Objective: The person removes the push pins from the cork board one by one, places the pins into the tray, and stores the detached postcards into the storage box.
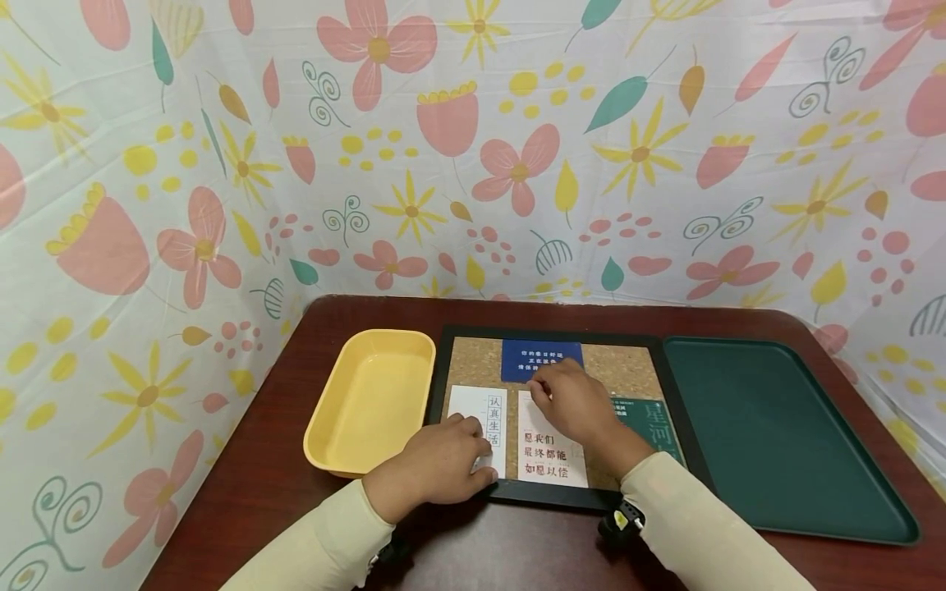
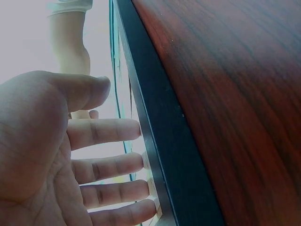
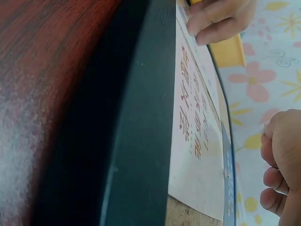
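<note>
Both hands worked over a black-framed cork pinboard (image 1: 473,349) lying flat on a dark reddish-brown wooden table (image 1: 281,476). The left hand (image 1: 436,464) lay with its fingers (image 2: 113,165) straight and close together, their tips pressing the lower edge of a white card with a vertical line of black characters (image 1: 480,410) at the board's near left corner; it gripped nothing. The right hand (image 1: 576,402) had its fingers curled, knuckles up, at the top edge of a white card with red characters (image 1: 550,460) in the middle of the board. The fingertips seemed to pinch something small there, though what exactly could not be told.

Above the right hand, a dark blue card with white text (image 1: 539,357) sat against the board's far edge. A dark green card with pale characters (image 1: 654,423) showed partly beside the right wrist, largely hidden by that forearm. An empty yellow rectangular plastic tray (image 1: 369,402) stood just left of the board, touching or nearly touching its frame, and a flat dark green plastic tray (image 1: 776,435) lay just to the right. A floral-printed cloth backdrop (image 1: 473,148) enclosed the table on three sides.
</note>
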The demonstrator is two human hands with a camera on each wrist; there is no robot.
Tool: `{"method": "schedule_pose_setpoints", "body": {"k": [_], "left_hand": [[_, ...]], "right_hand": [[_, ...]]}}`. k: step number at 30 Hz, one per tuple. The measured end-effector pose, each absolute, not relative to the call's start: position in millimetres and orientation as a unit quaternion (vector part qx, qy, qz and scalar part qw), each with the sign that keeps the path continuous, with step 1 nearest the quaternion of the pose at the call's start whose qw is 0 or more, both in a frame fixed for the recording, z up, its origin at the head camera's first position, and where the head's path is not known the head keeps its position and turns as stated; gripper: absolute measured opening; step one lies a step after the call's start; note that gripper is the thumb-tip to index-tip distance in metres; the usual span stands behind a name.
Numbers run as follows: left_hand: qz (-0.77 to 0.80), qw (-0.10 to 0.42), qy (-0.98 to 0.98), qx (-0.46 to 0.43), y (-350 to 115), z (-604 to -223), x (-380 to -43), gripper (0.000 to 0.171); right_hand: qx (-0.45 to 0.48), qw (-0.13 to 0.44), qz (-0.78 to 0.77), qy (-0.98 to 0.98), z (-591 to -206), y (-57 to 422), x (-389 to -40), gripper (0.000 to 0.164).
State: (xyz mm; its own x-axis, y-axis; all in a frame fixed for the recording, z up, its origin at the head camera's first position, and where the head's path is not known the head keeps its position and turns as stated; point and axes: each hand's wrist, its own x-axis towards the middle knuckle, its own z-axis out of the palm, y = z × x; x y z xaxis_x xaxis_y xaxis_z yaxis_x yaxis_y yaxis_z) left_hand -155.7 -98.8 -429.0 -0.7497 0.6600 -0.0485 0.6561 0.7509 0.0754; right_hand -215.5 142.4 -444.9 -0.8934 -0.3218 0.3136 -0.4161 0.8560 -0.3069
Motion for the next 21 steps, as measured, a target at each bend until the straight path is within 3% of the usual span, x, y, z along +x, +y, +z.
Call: {"method": "schedule_pose_setpoints", "body": {"k": [21], "left_hand": [[0.027,0.032,0.936,0.350,-99.7,-430.8,-155.4,0.030]], "right_hand": [[0.192,0.136,0.176,-0.956,-443.2,157.9,-213.9,0.016]]}}
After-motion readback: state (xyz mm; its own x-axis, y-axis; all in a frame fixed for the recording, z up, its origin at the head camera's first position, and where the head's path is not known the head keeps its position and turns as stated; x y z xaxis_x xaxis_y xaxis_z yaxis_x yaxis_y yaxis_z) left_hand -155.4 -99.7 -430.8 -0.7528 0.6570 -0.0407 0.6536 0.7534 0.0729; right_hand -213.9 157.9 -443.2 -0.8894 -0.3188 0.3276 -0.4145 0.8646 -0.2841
